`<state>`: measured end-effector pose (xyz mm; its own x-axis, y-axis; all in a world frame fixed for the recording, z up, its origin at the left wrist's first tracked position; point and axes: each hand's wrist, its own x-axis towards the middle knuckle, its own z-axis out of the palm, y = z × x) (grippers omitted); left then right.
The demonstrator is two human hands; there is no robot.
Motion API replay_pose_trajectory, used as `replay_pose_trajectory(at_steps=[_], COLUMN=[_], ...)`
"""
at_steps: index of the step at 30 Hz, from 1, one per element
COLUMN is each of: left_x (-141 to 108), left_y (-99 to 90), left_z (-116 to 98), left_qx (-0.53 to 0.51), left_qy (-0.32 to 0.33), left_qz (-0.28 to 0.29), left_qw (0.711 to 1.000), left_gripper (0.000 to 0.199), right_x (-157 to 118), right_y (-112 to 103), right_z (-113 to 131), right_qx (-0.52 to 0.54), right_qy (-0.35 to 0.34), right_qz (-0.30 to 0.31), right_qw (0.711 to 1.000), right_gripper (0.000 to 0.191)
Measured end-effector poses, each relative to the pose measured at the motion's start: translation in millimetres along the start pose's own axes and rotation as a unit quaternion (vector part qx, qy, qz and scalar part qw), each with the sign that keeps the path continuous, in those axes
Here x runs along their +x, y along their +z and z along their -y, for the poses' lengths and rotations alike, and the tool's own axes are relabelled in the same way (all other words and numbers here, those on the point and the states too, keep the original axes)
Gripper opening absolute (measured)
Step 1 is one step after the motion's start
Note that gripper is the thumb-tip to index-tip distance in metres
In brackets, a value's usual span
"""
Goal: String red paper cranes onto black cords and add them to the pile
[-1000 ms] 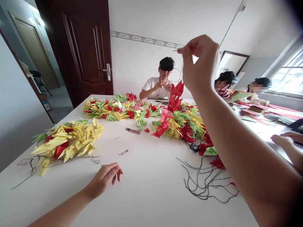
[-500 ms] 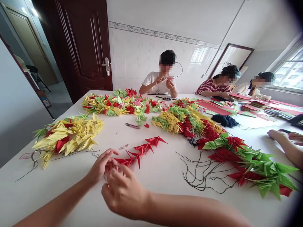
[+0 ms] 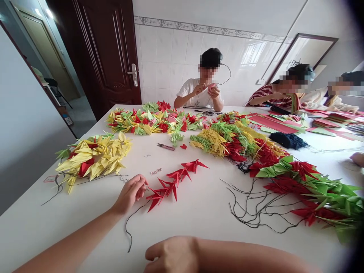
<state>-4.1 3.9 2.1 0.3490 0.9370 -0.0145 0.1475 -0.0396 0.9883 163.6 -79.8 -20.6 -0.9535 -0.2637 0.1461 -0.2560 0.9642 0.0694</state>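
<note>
A string of red folded-paper pieces point(image 3: 176, 176) lies slanting across the white table. At its lower left end, my left hand point(image 3: 133, 193) has its thumb and fingers pinched on the tip of a red piece. From that end a dark cord point(image 3: 127, 227) curls down over the table. My right hand point(image 3: 172, 256) is low at the bottom edge of the view, apart from the string, its fingers bent and partly cut off; whatever it may hold is hidden. Two small printed tags point(image 3: 156, 171) lie just above the string.
Yellow garland point(image 3: 108, 157) at left; mixed garlands point(image 3: 153, 121) behind; red-green garlands point(image 3: 318, 189) with loose cords at right. Small snips point(image 3: 165, 146) and dark thread point(image 3: 287, 140) lie between. Three people sit across the table, and another person's hand point(image 3: 357, 158) shows at the right edge.
My right hand has moved down, away from my left hand and the string's end. The dark cord now lies exposed. The view has shifted, and the person's hand at right is mostly out of view.
</note>
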Motion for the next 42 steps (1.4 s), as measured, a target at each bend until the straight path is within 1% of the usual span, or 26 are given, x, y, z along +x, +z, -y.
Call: replay_pose_trajectory(at_steps=[2,4,6,9,11,12,15,17,19,23,25,27,29,30,31,33,36,39,42], left_x=[-1.6,-3.6,-5.6,-8.0,-8.9,-9.1,-8.8,-7.7,-5.9,-0.7,2.3,5.4,8.1,9.3,10.5,12.7,16.3,19.5,20.8], left_y=[-0.5,-0.4,0.3,0.2,-1.4,-2.5,-5.6,-6.6,-7.3,-10.5,-13.1,-15.7,-17.5,-18.1,-18.5,-19.1,-20.5,-22.9,-24.9], left_z=[-2.0,-5.3,-10.2,-21.0,-29.1,-32.6,-37.4,-35.2,-30.1,-20.9,-19.0,-17.4,-14.4,-12.3,-9.9,-5.7,-3.1,-4.3,-5.4], left_qx=[0.075,0.173,0.276,0.412,0.46,0.468,0.464,0.441,0.398,0.292,0.224,0.143,0.048,-0.004,-0.056,-0.151,-0.266,-0.34,-0.379], left_qy=[0.02,0.033,0.039,0.046,0.046,0.045,0.035,0.029,0.02,0.006,0.006,0.001,-0.001,0.001,0.0,-0.013,-0.05,-0.083,-0.098], left_qz=[-0.007,0.008,0.044,0.119,0.165,0.181,0.202,0.198,0.183,0.161,0.159,0.145,0.11,0.084,0.054,-0.005,-0.067,-0.116,-0.156], left_qw=[0.997,0.984,0.959,0.902,0.871,0.864,0.862,0.875,0.899,0.943,0.962,0.979,0.993,0.996,0.997,0.988,0.96,0.93,0.907], left_gripper=[0.022,0.012,0.01,0.012,0.011,0.011,0.022,0.024,0.021,0.022,0.022,0.022,0.023,0.023,0.023,0.021,0.017,0.006,0.002], right_x=[-2.8,-2.3,-0.7,0.0,-1.1,-1.7,-2.4,-1.7,-0.6,0.2,-0.3,-0.9,-1.3,-1.5,-1.5,-1.8,-2.7,-3.9,-4.9], right_y=[6.4,12.5,16.6,19.1,19.4,19.1,16.7,13.5,10.0,5.3,4.8,4.8,4.3,3.8,3.1,1.1,-2.3,-4.4,-4.7], right_z=[0.8,2.0,2.3,0.8,-0.4,-0.8,-1.6,-2.2,-2.7,-2.4,-1.9,-1.6,-1.8,-2.1,-2.4,-3.2,-4.4,-5.6,-6.7], right_qx=[0.049,0.074,0.078,0.063,0.059,0.058,0.061,0.068,0.072,0.072,0.073,0.075,0.079,0.081,0.082,0.088,0.1,0.111,0.114], right_qy=[0.017,0.037,0.066,0.112,0.119,0.122,0.12,0.12,0.123,0.128,0.133,0.138,0.138,0.136,0.135,0.134,0.135,0.141,0.143], right_qz=[0.028,0.031,-0.004,-0.074,-0.099,-0.102,-0.076,-0.052,-0.039,-0.039,-0.042,-0.04,-0.037,-0.035,-0.035,-0.039,-0.049,-0.056,-0.058], right_qw=[0.998,0.996,0.995,0.989,0.986,0.986,0.988,0.989,0.989,0.988,0.988,0.987,0.987,0.987,0.987,0.986,0.984,0.982,0.981], right_gripper=[0.041,0.041,0.036,0.026,0.021,0.019,0.011,0.008,0.011,0.012,0.012,0.012,0.012,0.012,0.012,0.013,0.016,0.02,0.02])
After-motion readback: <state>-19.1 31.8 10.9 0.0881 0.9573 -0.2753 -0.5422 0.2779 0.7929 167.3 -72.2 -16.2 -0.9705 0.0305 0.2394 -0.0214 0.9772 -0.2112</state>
